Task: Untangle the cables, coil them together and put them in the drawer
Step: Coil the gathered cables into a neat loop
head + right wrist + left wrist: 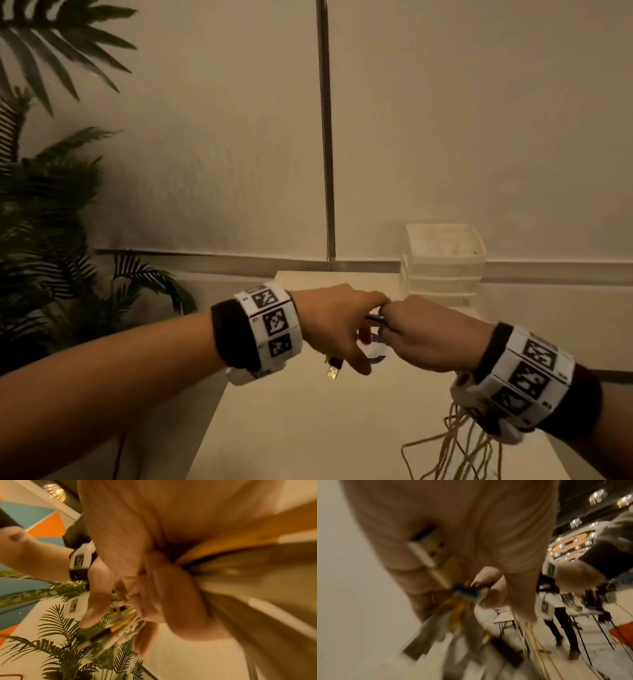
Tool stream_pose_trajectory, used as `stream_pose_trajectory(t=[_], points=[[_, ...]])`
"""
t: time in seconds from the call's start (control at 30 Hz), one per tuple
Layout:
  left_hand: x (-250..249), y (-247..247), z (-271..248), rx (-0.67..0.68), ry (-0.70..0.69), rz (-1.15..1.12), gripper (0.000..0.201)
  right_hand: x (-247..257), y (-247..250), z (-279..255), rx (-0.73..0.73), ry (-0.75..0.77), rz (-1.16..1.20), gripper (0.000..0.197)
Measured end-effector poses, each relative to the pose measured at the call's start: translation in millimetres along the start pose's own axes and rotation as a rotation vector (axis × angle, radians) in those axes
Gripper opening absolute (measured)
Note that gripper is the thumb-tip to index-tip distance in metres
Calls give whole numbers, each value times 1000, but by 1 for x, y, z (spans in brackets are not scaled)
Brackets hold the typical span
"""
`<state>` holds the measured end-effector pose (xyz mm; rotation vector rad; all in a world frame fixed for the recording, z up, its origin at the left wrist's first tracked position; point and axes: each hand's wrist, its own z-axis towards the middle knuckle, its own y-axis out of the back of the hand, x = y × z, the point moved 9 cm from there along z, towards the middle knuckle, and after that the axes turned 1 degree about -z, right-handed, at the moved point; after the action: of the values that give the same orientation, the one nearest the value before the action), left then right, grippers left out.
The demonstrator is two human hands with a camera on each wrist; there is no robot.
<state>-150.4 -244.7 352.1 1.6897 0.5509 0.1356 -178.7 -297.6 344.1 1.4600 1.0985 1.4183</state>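
Both hands meet above the white table (294,425). My left hand (337,323) grips cable ends; a gold USB plug (334,371) hangs below its palm, and the same USB plug (428,550) lies against the palm in the left wrist view. My right hand (421,337) grips the bundle of cables (455,442), whose pale and dark strands trail down from under the wrist to the table's right edge. In the right wrist view the right hand's fingers (171,588) curl round blurred yellow, white and black cables (116,627). The clear plastic drawer unit (443,263) stands at the table's back right.
A palm plant (51,222) fills the left side next to the table. A wall with a vertical metal strip (325,137) lies behind. In the left wrist view another person (559,608) stands in the room beyond.
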Motion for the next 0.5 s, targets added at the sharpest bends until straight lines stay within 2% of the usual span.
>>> stream_pose_trajectory(t=[0.1, 0.2, 0.3, 0.37, 0.5], points=[[7, -14, 7, -49, -15, -172, 24, 1, 6, -7, -2, 5, 8, 24], [4, -11, 9, -67, -37, -231, 31, -14, 13, -17, 12, -30, 115, 32], [8, 17, 2, -98, -58, -208, 33, -47, 5, -38, 132, -108, 565, 33], [12, 32, -3, -110, -73, -220, 33, -57, -7, -51, 174, -160, 783, 36], [10, 42, -7, -157, -156, -200, 31, -53, -14, -54, 120, -135, 860, 34]])
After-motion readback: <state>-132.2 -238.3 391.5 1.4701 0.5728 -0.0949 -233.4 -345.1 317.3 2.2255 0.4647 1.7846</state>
